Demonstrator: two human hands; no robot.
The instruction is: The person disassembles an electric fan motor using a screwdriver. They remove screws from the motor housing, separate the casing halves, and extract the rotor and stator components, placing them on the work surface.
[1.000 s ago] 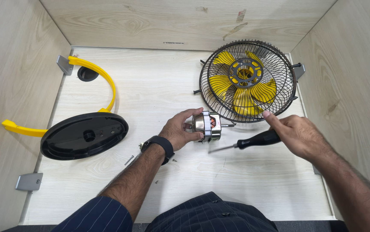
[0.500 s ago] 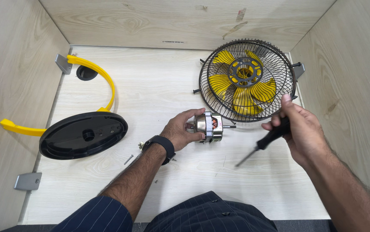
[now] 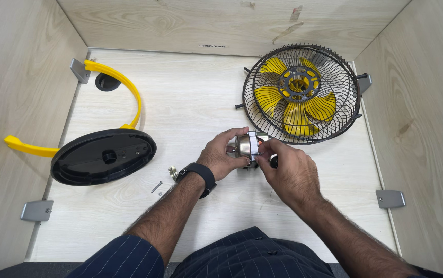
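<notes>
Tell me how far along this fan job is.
Done: the grille with yellow blades lies apart from the black base and yellow bracket, and a loose screw lies on the table. In hand: left hand and right hand both grip the small metal motor. Left: those pieces lie unjoined.

**A:** so both hands are on that little silver motor (image 3: 247,145)? left hand (image 3: 220,155) cups it from the side, right hand (image 3: 289,170) closes over the other end, just in front of the black wire fan cage (image 3: 300,92) with the yellow blades.

**B:** yep. Off to the left, a black oval base (image 3: 103,156) with a yellow curved bracket (image 3: 123,90) lies on the counter (image 3: 190,98). Small screw (image 3: 156,187) near the left wrist, which wears a black watch (image 3: 197,174).
</notes>
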